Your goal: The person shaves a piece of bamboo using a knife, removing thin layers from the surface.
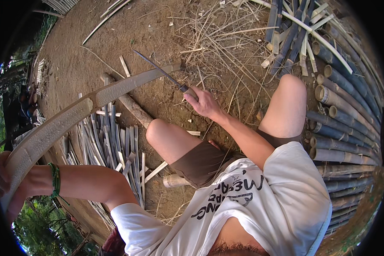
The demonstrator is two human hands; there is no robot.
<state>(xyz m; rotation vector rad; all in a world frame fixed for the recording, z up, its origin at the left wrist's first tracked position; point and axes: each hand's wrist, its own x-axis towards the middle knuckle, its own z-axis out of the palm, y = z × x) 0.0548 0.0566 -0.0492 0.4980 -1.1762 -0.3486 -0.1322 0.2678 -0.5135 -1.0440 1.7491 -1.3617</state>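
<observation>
The long bamboo strip (pixel 72 115) arched from the left hand (pixel 2 181), fingers wrapped round its near end, to the far tip at the knife (pixel 160 70). The right hand (pixel 205 103) gripped the knife handle, fingers closed. Judged step: shaving the strip; the next stroke called for a steady blade angle. Cut slats (pixel 102 145) lay on the ground beneath.

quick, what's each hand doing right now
Left hand: closed around the near end of the long split bamboo strip.
Right hand: closed on the knife handle, blade against the strip.
</observation>
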